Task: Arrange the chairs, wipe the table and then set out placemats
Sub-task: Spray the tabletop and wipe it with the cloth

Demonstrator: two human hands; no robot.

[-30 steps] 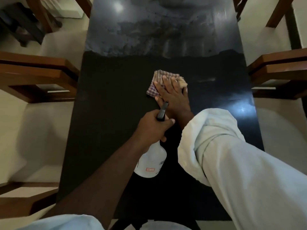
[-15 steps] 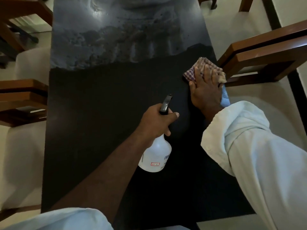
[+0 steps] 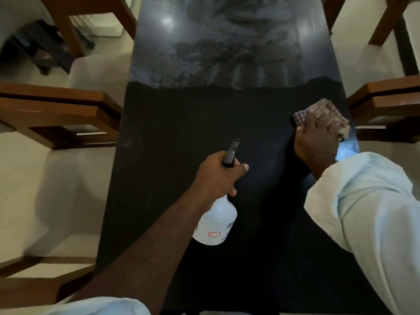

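The table (image 3: 172, 137) is dark, and a checked cloth (image 3: 302, 114) lies at its right edge, close to a chair (image 3: 384, 103). The right hand (image 3: 316, 142) presses flat on the cloth, its fingers straight but blurred. The left hand (image 3: 218, 176) grips the neck of a white bottle (image 3: 216, 226) over the table's middle.

We look down on a pale floor (image 3: 56, 183), dim and full of soft shadows. Brown wooden chairs (image 3: 56, 95) stand close along both long sides of the dark, glossy worktop (image 3: 172, 123), whose far end mirrors a bright spot of light (image 3: 166, 20).
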